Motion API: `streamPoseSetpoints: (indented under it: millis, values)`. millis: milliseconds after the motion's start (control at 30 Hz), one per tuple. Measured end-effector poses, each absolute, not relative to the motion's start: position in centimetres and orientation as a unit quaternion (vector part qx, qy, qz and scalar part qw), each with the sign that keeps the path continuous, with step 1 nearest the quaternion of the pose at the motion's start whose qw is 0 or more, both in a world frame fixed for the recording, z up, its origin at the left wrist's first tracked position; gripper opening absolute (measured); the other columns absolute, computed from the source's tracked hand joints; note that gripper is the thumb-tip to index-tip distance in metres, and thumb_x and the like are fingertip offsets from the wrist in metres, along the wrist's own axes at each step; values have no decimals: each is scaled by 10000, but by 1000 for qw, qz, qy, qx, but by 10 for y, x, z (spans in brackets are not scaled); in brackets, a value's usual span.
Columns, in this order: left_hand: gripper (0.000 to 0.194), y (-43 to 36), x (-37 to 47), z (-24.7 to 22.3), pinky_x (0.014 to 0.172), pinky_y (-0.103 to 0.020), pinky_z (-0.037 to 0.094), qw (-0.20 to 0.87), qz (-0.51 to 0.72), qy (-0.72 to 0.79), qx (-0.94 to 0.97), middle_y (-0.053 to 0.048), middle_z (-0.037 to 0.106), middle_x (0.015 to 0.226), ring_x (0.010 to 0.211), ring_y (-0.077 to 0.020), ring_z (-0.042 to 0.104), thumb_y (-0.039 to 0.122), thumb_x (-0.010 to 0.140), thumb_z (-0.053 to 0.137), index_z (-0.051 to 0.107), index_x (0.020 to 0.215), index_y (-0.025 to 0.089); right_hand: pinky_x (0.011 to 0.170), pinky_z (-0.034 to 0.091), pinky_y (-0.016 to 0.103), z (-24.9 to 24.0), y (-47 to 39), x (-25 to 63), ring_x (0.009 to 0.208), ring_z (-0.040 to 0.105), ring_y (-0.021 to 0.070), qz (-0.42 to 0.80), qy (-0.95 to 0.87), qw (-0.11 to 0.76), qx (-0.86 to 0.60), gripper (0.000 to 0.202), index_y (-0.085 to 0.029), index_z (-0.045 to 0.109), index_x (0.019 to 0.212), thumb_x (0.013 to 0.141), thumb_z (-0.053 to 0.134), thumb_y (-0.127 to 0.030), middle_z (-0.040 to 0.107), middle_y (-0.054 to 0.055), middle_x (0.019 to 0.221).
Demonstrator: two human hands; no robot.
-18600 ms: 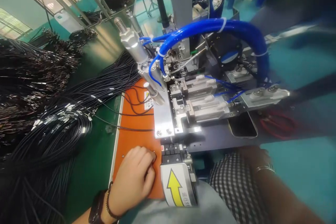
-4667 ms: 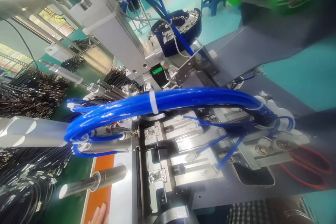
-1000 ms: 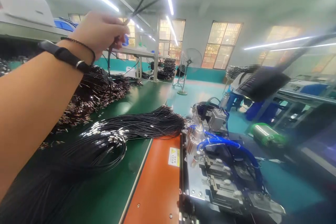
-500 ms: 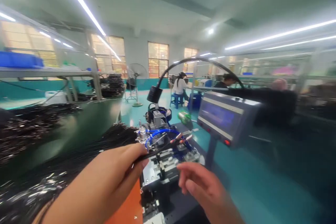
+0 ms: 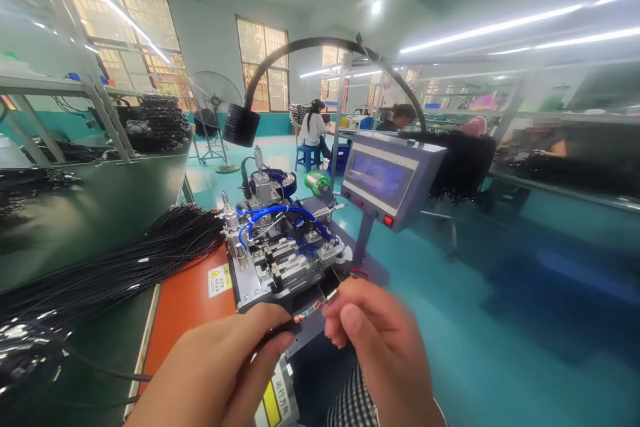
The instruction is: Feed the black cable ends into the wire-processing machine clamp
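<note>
My left hand is closed around a black cable in front of the machine. From the cable's stripped end, thin coloured wires stretch toward my right hand. The right fingertips are curled and pinched at the far ends of these wires, where a small whitish tip shows. Beyond both hands stands a bench machine with metal slides and blue air tubes. A length of cable inside my left palm is hidden.
A control box with a lit screen stands right of the machine. A large bundle of black cables lies on the green table at left, beside an orange plate. A black lamp head hangs above. Several people sit at tables farther back.
My right hand, apart from the wires before, has come in to the wire ends. Both hands are lower and nearer. The view has tilted down and turned, and is sharper.
</note>
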State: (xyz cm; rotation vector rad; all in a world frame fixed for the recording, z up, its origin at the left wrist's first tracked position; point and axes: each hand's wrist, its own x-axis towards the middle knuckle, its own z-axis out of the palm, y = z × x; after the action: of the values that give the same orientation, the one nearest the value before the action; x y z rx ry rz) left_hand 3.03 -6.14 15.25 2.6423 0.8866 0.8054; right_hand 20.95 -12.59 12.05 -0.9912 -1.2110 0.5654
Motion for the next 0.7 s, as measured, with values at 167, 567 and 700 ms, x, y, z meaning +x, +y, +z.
streamPoseSetpoints:
  millis: [167, 567, 700]
  values:
    - [244, -58, 31, 141, 490, -89, 477, 28, 356, 299, 885, 89, 674, 676, 568, -62, 648, 468, 902, 450, 573, 801, 283, 508, 342, 220, 118, -121, 207, 530, 469, 83, 213, -552, 621, -514, 364, -167, 522, 616, 934, 468, -337, 509, -20, 558]
    - [248, -55, 27, 135, 497, -108, 488, 9, 340, 294, 893, 80, 698, 703, 608, -83, 670, 478, 901, 453, 593, 832, 285, 518, 390, 212, 112, -117, 205, 522, 488, 85, 254, -553, 623, -492, 293, -171, 544, 656, 922, 456, -259, 560, -9, 589]
    - [231, -53, 23, 132, 556, -108, 512, 29, 326, 296, 897, 90, 710, 773, 669, -88, 679, 500, 890, 466, 608, 896, 318, 484, 367, 208, 109, -118, 206, 523, 476, 91, 268, -531, 640, -486, 298, -172, 537, 642, 918, 463, -260, 552, -4, 587]
